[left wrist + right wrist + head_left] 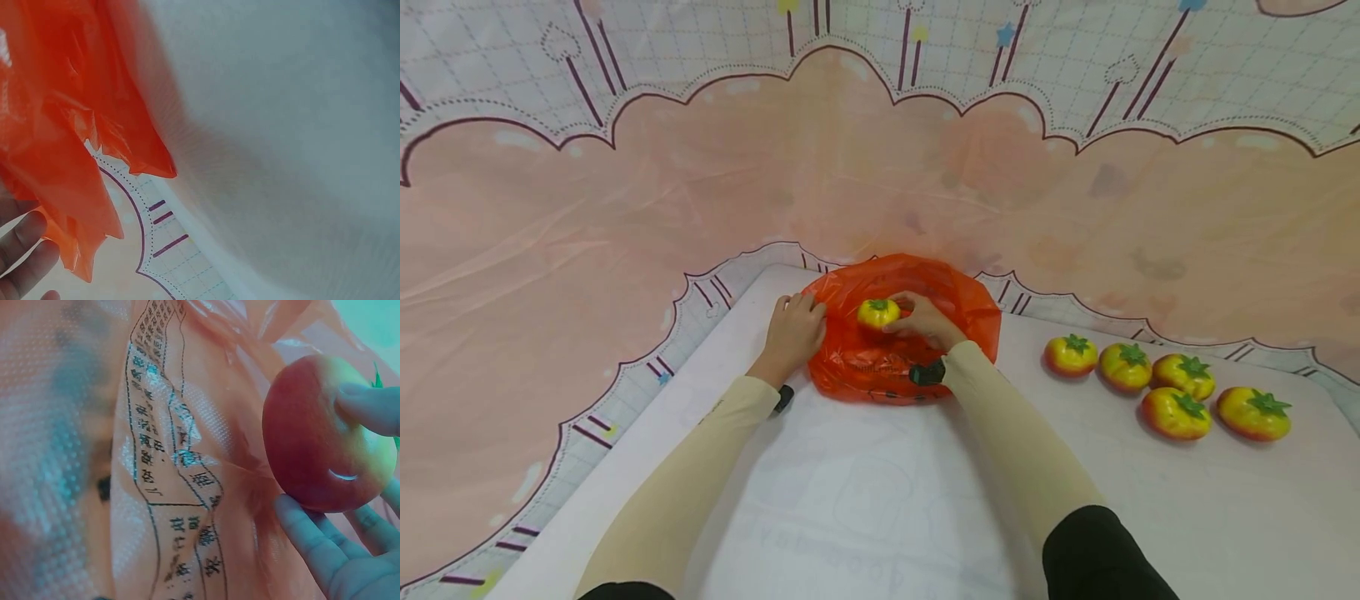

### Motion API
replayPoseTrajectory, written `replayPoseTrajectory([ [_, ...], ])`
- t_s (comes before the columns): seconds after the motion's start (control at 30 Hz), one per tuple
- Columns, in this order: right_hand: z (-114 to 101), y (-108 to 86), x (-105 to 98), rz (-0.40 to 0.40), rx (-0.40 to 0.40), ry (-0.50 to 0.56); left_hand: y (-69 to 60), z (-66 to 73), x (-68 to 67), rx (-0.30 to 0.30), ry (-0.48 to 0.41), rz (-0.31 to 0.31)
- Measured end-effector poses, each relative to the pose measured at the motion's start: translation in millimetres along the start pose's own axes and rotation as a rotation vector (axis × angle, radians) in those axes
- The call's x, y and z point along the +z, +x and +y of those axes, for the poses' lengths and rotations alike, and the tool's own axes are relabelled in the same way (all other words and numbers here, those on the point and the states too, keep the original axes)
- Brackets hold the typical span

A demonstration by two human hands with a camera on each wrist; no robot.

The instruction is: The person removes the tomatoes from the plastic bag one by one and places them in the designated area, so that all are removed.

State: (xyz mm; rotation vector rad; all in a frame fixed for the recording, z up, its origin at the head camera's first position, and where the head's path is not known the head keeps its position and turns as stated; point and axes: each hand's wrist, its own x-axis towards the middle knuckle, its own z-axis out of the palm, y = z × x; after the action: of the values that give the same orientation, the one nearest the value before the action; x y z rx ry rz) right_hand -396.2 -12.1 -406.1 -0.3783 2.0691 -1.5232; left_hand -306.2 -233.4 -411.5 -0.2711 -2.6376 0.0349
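Note:
A red plastic bag (850, 375) lies spread on the white table, its mouth held up. At its left edge my left hand (797, 329) grips the plastic with curled fingers; the left wrist view shows its fingertips (28, 240) against the bag's thin edge (81, 206). Over the bag, my right hand (925, 321) pinches a yellow-and-red tomato (877, 313) with a green star-shaped top. Up close in the right wrist view, the thumb (372, 407) presses the tomato's side and the fingers support it from below, beside the bag's printed face (181, 456).
Several more tomatoes (1176, 414) with green tops sit in a group on the table's right side. The white table (850, 500) ends at a patterned peach-and-white cloth (715, 192) at the back and along the left.

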Motion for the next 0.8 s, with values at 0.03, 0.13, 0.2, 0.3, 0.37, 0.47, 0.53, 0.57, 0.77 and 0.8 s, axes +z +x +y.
replayPoseTrajectory([
  [0.03,-1,-0.7,0,0.007,-0.001,-0.002,0.1,-0.1,0.6,0.002,-0.001,0.001],
  [0.13,-3,-2.9,-2,0.021,-0.01,-0.024,0.6,-0.5,1.5,0.004,-0.004,0.002],
  [0.2,-6,-4.9,-2,0.032,-0.012,-0.038,1.0,-0.7,2.1,0.005,-0.005,0.003],
  [0.3,-11,-8.1,-2,0.045,-0.017,-0.051,1.6,-0.8,2.7,0.006,-0.007,0.005],
  [0.37,-15,-10.4,-2,0.052,-0.023,-0.053,1.6,-0.9,3.0,0.004,-0.009,0.001],
  [0.47,-20,-12.9,-3,0.059,-0.048,-0.065,2.1,-0.6,3.6,0.002,-0.013,-0.007],
  [0.53,-23,-15.3,-4,0.06,-0.074,-0.072,2.2,-0.5,3.5,0.002,-0.018,-0.011],
  [0.57,-26,-17.0,-4,0.06,-0.084,-0.07,2.4,-0.4,3.3,0.003,-0.019,-0.01],
  [0.77,-42,-37.5,-8,0.023,-0.176,-0.098,3.4,-0.2,1.8,0.007,-0.013,0.0],
  [0.8,-48,-45.2,-7,0.017,-0.182,-0.108,3.4,-0.1,1.5,0.006,-0.011,-0.003],
])
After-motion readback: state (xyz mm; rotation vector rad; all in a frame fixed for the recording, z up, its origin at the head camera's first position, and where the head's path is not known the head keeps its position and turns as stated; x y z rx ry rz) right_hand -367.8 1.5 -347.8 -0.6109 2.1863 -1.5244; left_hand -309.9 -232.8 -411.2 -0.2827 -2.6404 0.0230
